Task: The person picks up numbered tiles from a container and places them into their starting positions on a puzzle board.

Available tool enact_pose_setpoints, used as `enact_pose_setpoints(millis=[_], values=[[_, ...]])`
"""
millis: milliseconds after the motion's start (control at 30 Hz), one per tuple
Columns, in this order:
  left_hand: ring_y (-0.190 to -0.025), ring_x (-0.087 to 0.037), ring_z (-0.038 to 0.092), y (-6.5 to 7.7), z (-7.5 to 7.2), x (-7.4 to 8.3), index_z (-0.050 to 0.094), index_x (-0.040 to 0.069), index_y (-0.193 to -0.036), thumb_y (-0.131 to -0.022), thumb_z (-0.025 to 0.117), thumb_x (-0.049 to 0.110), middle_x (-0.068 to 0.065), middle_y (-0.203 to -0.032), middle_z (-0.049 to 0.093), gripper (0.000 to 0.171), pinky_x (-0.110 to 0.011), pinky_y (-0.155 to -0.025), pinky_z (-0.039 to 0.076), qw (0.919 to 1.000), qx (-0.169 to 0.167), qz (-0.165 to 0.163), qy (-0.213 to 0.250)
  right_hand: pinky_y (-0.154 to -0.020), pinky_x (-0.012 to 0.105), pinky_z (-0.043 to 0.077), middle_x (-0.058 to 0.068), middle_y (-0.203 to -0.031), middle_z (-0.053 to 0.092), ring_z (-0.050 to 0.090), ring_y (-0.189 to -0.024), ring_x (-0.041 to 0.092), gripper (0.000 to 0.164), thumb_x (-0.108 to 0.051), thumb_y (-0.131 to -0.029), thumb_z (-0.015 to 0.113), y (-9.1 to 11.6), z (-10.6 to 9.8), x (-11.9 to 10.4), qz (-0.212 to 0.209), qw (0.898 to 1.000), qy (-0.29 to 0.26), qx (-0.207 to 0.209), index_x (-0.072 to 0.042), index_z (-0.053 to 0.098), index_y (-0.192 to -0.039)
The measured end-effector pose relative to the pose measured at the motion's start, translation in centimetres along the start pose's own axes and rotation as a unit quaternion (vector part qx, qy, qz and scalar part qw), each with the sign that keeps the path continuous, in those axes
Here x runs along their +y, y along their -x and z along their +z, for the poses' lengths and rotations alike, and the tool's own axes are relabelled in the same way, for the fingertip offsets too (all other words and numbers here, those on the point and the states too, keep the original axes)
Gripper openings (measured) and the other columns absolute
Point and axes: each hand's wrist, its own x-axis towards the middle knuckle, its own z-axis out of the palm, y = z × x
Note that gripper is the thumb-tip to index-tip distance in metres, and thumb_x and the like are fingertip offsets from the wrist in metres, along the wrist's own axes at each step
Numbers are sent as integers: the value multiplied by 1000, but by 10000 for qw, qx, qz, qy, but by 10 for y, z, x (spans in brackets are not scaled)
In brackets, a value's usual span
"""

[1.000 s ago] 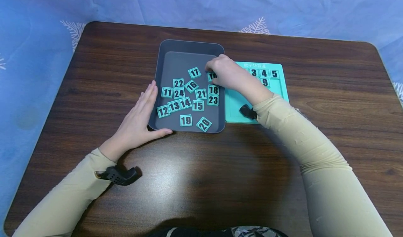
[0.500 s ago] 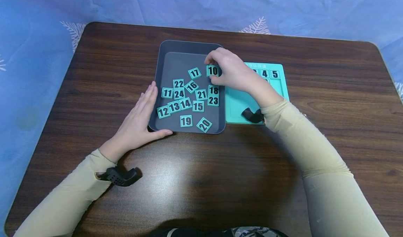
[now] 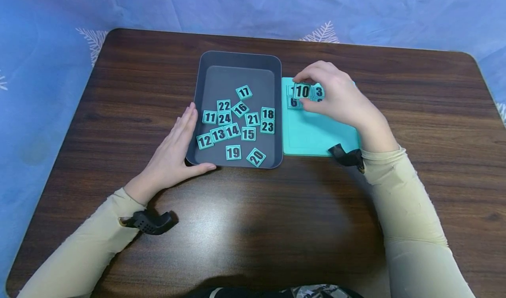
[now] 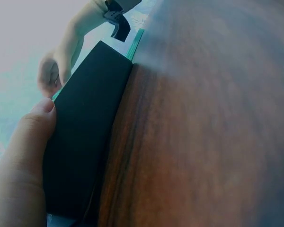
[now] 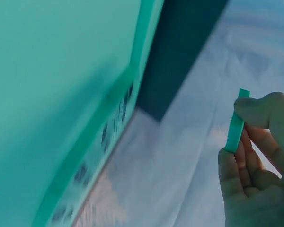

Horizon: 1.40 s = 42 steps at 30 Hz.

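- The tile 10 (image 3: 302,91) sits at the fingertips of the right hand (image 3: 340,98), to the left of the palm, numeral facing up and upright to the head view.
- The right grip pinches it by opposite edges, thumb on the near one and a finger on the far one; the tile is square-faced, so no long axis stands out there, and the right wrist view catches it as a thin, tilted edge.
- The held tile appears raised over the far-left corner of the board (image 3: 320,135), well apart from its surface in the right wrist view.
- The right hand is the nearer one to the board; the left hand (image 3: 171,150) is across the tray (image 3: 239,59), its fingers straight along the tray's left edge and its thumb at the near-left corner.
- On the board, tile 1 (image 3: 290,89), tile 3 (image 3: 319,91) and tile 6 (image 3: 294,102) show near the far edge; the right hand hides the far-right corner.
- The tray lies on the worktop (image 3: 237,227), just left of the board, holding fourteen loose tiles, 11 through 24.
- Within it, tile 17 (image 3: 244,92) lies farthest back; tile 19 (image 3: 233,152) and tile 20 (image 3: 256,157) lie by the near edge, the latter turned askew.
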Motion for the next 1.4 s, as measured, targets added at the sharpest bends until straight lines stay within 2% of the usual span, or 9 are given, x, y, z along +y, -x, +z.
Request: enact_pose_setpoints(millis=[100,200,500,800,933,1133,1400], values=[[-139,-15,-4,1,-3,-1,-1,16,-147,-67,69,59,3,-153,-8,115,-47,-109,14,10000,-27,-29,-2,-82,36,40,4,-109,55,50,-95,19,37,-7,-75,70,13,-10,7,175,9998,61,112,-7,59,-111],[-139,-15,-4,5,-6,-3,-1,15,-147,-66,71,58,2,-153,-7,117,-48,-109,15,10000,-21,-51,9,-80,36,39,4,-107,54,49,-94,19,36,-8,-76,70,19,-18,16,392,9991,167,-18,-7,58,-110],[-139,-15,-2,16,-12,-8,-2,17,-147,-64,75,53,4,-153,-6,118,-49,-108,15,9995,8,-229,212,-79,40,36,10,-110,52,46,-97,25,36,-11,-80,67,26,-37,40,1081,9889,472,-899,-4,56,-113],[-139,-16,-2,15,-11,-8,0,15,-147,-64,76,50,1,-153,-5,118,-46,-109,13,9998,78,-60,171,-81,44,38,12,-117,49,46,-98,29,34,-12,-84,60,33,-36,61,1716,9691,449,-1713,-5,54,-117],[-139,-17,-2,14,-10,-8,0,15,-147,-64,76,51,0,-153,-5,118,-46,-109,13,9999,88,-53,121,-83,47,38,12,-118,48,47,-102,30,33,-12,-85,58,35,-34,65,1785,9649,349,-1894,-6,55,-117],[-139,-17,-2,14,-10,-8,-1,14,-147,-64,76,50,0,-153,-5,118,-44,-110,13,9999,87,-30,110,-83,45,39,11,-116,49,47,-100,28,33,-11,-84,59,35,-31,67,1692,9641,370,-2010,-7,56,-117],[-139,-19,0,13,-9,-8,-1,13,-147,-64,76,50,-2,-153,-4,119,-42,-110,12,9999,138,85,34,-81,44,40,11,-112,49,47,-96,26,32,-9,-82,60,35,-30,70,1764,9632,381,-1995,-5,57,-114]])
